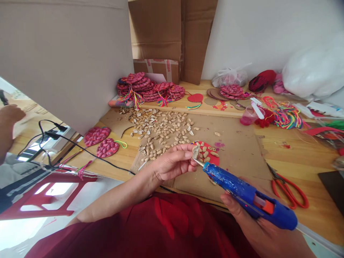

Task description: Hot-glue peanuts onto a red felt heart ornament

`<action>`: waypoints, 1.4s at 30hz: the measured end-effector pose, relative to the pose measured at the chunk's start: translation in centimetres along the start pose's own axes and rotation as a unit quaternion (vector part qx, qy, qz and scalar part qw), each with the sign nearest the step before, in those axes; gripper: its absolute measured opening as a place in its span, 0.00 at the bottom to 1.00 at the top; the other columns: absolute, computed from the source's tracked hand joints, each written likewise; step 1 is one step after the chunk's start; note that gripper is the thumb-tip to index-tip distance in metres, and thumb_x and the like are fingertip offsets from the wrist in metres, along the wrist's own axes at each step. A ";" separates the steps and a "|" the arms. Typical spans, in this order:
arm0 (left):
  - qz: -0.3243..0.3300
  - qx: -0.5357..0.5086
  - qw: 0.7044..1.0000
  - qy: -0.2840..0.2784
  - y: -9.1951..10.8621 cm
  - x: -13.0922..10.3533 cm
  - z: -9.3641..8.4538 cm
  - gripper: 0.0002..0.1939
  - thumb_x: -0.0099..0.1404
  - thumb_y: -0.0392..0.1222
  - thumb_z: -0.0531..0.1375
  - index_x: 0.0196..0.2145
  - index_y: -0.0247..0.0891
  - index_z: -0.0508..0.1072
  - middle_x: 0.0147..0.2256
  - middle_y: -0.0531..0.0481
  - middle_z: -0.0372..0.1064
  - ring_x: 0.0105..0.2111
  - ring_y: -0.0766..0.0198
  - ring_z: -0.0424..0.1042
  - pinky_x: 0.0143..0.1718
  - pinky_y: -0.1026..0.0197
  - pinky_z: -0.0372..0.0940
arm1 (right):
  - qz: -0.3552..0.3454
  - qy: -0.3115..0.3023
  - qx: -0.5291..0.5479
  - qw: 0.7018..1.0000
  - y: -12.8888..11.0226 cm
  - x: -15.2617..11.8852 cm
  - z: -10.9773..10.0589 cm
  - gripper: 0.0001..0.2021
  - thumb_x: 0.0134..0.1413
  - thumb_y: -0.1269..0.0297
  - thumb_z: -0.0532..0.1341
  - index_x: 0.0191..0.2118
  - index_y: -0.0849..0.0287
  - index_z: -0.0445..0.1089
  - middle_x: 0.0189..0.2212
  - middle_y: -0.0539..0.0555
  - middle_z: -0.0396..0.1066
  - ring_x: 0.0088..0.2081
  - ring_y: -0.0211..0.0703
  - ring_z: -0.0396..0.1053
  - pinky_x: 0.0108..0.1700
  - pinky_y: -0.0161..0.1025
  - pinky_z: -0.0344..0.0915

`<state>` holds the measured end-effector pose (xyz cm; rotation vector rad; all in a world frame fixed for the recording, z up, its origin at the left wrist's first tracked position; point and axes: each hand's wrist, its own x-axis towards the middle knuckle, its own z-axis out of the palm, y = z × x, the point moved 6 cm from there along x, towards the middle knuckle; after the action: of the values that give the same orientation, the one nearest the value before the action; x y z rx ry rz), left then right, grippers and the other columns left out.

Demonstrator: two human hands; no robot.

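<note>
Blue glue gun (248, 199) wrapped in the right hand (255, 225), its nozzle (199, 163) aimed at a peanut shell (196, 152) pinched by the left hand (172, 163), seemingly to keep that shell steady at the tip! Beyond, a red disc (215, 158) bearing peanuts lies part-hidden on cardboard (239, 154). Loose peanuts (166, 125) crowd leftward; scissors (289, 190) sit right, by the worktop's (301, 157) near edge; a black cable (107, 164) crosses its near left corner.

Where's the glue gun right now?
Head view, lower right of centre: the blue glue gun is in the right hand, its nozzle tip right by the peanut shell pinched in the left hand.
</note>
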<state>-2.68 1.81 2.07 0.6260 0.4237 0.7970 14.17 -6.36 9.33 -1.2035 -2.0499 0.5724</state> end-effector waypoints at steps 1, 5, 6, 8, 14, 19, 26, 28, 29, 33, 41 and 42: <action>0.000 0.001 1.000 -0.001 0.0 0.0 0.0 0.18 0.50 0.46 0.74 0.29 0.32 0.72 0.26 0.52 0.64 0.25 0.71 0.66 0.28 0.69 0.63 | -0.002 -0.003 0.000 1.000 0.0 0.0 0.0 0.14 0.71 0.57 0.57 0.33 0.54 0.73 0.22 0.51 0.68 0.21 0.43 0.68 0.22 0.33 0.66; 0.002 -0.005 1.000 -0.004 0.0 0.0 0.1 0.18 0.51 0.45 0.73 0.29 0.32 0.71 0.26 0.53 0.64 0.26 0.71 0.66 0.28 0.69 0.63 | -0.005 -0.008 0.005 1.000 0.1 0.0 0.0 0.13 0.70 0.58 0.59 0.33 0.54 0.73 0.21 0.50 0.67 0.21 0.42 0.68 0.22 0.33 0.66; 0.002 -0.006 1.000 -0.004 0.0 0.1 0.1 0.18 0.51 0.45 0.73 0.29 0.32 0.72 0.26 0.53 0.64 0.26 0.71 0.66 0.28 0.70 0.62 | -0.004 -0.006 0.006 1.000 0.2 0.0 0.0 0.13 0.70 0.59 0.59 0.33 0.54 0.73 0.21 0.50 0.67 0.21 0.43 0.68 0.22 0.33 0.66; 0.001 -0.006 1.000 -0.006 0.0 0.1 0.1 0.17 0.51 0.45 0.73 0.29 0.32 0.72 0.26 0.52 0.64 0.26 0.71 0.66 0.28 0.70 0.62 | 0.000 -0.001 0.007 1.000 0.2 -0.1 0.0 0.13 0.70 0.58 0.59 0.32 0.54 0.72 0.21 0.50 0.66 0.21 0.43 0.68 0.21 0.33 0.66; 0.002 -0.011 1.000 -0.017 0.0 0.0 0.1 0.16 0.52 0.45 0.73 0.28 0.31 0.72 0.25 0.52 0.63 0.26 0.71 0.65 0.29 0.70 0.62 | 0.002 0.003 0.007 1.000 0.1 0.0 -0.1 0.13 0.70 0.57 0.59 0.33 0.53 0.73 0.23 0.52 0.68 0.21 0.43 0.68 0.22 0.34 0.67; 0.004 -0.017 1.000 -0.017 0.0 0.0 0.2 0.16 0.53 0.44 0.72 0.28 0.31 0.72 0.26 0.52 0.63 0.26 0.71 0.65 0.29 0.70 0.63 | 0.001 0.010 -0.003 1.000 -0.1 0.0 -0.2 0.15 0.71 0.57 0.57 0.32 0.53 0.72 0.24 0.52 0.69 0.21 0.43 0.67 0.23 0.34 0.67; 0.000 -0.015 1.000 -0.013 0.0 0.1 0.3 0.17 0.51 0.45 0.73 0.29 0.31 0.73 0.26 0.52 0.63 0.26 0.71 0.65 0.29 0.70 0.63 | 0.017 0.036 -0.013 0.999 0.0 -0.3 0.0 0.18 0.73 0.54 0.54 0.32 0.54 0.72 0.22 0.52 0.67 0.22 0.43 0.67 0.23 0.34 0.65; 0.001 -0.020 1.000 -0.014 0.0 0.1 0.4 0.17 0.51 0.45 0.73 0.29 0.31 0.73 0.26 0.52 0.63 0.26 0.71 0.65 0.29 0.70 0.63 | 0.016 0.025 -0.015 0.999 -0.1 -0.2 0.0 0.18 0.73 0.54 0.54 0.32 0.54 0.72 0.23 0.52 0.68 0.22 0.43 0.67 0.23 0.34 0.66; 0.001 -0.022 1.000 -0.015 0.0 0.1 0.4 0.17 0.51 0.44 0.73 0.29 0.31 0.72 0.26 0.52 0.63 0.26 0.71 0.64 0.29 0.70 0.63 | 0.014 0.020 -0.016 1.000 -0.1 -0.1 -0.1 0.17 0.73 0.55 0.54 0.32 0.54 0.72 0.24 0.52 0.68 0.22 0.43 0.67 0.24 0.34 0.67; 0.004 -0.027 0.999 -0.020 0.1 0.0 0.5 0.16 0.52 0.44 0.73 0.29 0.32 0.72 0.26 0.52 0.62 0.26 0.72 0.63 0.29 0.70 0.63 | 0.006 0.011 -0.007 1.000 0.0 0.0 -0.2 0.15 0.71 0.54 0.57 0.33 0.54 0.72 0.25 0.53 0.70 0.22 0.44 0.68 0.24 0.35 0.68; 0.004 -0.026 0.999 -0.030 -0.1 0.0 0.4 0.14 0.55 0.44 0.71 0.29 0.31 0.73 0.26 0.52 0.61 0.27 0.72 0.63 0.30 0.70 0.64 | 0.055 0.044 0.010 0.997 0.6 -0.4 0.0 0.17 0.67 0.49 0.58 0.30 0.51 0.71 0.25 0.54 0.70 0.21 0.48 0.66 0.22 0.41 0.69; 0.005 -0.026 0.999 -0.030 -0.1 0.0 0.4 0.14 0.55 0.43 0.71 0.29 0.31 0.74 0.26 0.52 0.61 0.27 0.72 0.64 0.30 0.70 0.64 | 0.056 0.039 0.012 0.998 0.5 -0.3 0.0 0.17 0.67 0.49 0.58 0.30 0.51 0.71 0.25 0.55 0.70 0.21 0.49 0.66 0.22 0.42 0.69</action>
<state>-2.42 1.59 2.31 0.6018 0.3445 0.7949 14.58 -6.40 8.88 -1.3122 -1.9141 0.5927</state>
